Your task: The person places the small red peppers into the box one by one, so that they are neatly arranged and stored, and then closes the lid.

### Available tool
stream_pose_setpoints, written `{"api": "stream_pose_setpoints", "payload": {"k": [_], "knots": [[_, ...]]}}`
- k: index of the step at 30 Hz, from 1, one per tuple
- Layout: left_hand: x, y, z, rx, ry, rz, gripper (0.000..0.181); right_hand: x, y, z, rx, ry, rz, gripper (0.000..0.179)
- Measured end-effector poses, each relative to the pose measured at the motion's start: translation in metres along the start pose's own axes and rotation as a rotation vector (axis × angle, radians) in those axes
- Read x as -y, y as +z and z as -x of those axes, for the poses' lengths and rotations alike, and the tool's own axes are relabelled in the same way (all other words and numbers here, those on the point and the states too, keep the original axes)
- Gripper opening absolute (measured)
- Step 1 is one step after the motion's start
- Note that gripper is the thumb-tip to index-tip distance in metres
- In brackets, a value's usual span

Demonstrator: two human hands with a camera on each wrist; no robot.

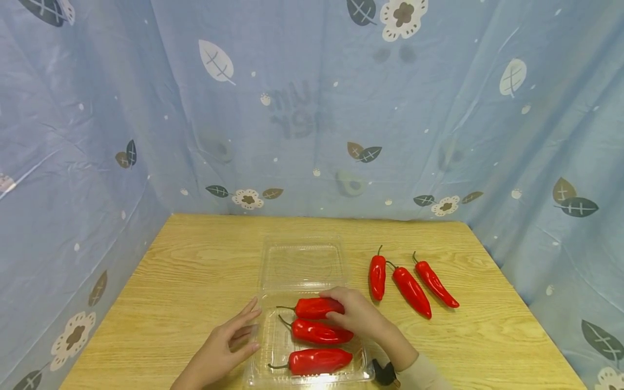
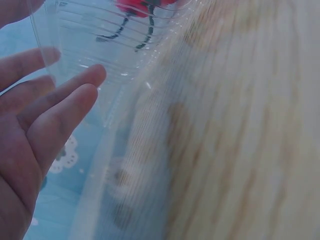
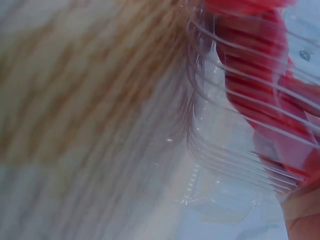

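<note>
A clear plastic clamshell box (image 1: 280,355) lies with its lid folded back on the wooden table. Three red chili peppers are inside, stems to the left: one at the front (image 1: 319,361), one in the middle (image 1: 317,331) and one at the back (image 1: 309,308). My right hand (image 1: 358,314) holds the back pepper by its right end, thumb on the near side and fingers on the far side. At the box's left wall is my left hand (image 1: 221,346), fingers extended and spread; the left wrist view shows fingertips (image 2: 95,75) by the clear wall.
Right of the box lie three more red peppers: a left one (image 1: 377,277), a middle one (image 1: 411,291) and a right one (image 1: 437,284). The clear lid (image 1: 303,262) lies behind the box. A blue patterned curtain (image 1: 312,108) surrounds the table (image 1: 195,271).
</note>
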State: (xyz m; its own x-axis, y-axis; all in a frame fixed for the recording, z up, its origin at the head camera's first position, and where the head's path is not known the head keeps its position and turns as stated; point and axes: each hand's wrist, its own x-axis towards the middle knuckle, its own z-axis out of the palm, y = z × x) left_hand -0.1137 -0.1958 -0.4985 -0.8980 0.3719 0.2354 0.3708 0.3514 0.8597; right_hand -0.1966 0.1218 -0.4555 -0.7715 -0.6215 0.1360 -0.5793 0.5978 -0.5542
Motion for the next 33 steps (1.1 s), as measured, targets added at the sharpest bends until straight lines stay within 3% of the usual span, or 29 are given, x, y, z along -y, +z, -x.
{"api": "stream_pose_setpoints", "payload": {"k": [21, 33], "knots": [[-0.0019, 0.0006, -0.0011, -0.001, 0.017, -0.003, 0.059, 0.0034, 0.0034, -0.0015, 0.03, -0.014, 0.114, 0.033], [-0.0023, 0.0002, -0.0006, 0.001, -0.005, -0.001, 0.059, 0.0022, 0.0041, -0.0001, 0.0, -0.014, 0.072, 0.034]]}}
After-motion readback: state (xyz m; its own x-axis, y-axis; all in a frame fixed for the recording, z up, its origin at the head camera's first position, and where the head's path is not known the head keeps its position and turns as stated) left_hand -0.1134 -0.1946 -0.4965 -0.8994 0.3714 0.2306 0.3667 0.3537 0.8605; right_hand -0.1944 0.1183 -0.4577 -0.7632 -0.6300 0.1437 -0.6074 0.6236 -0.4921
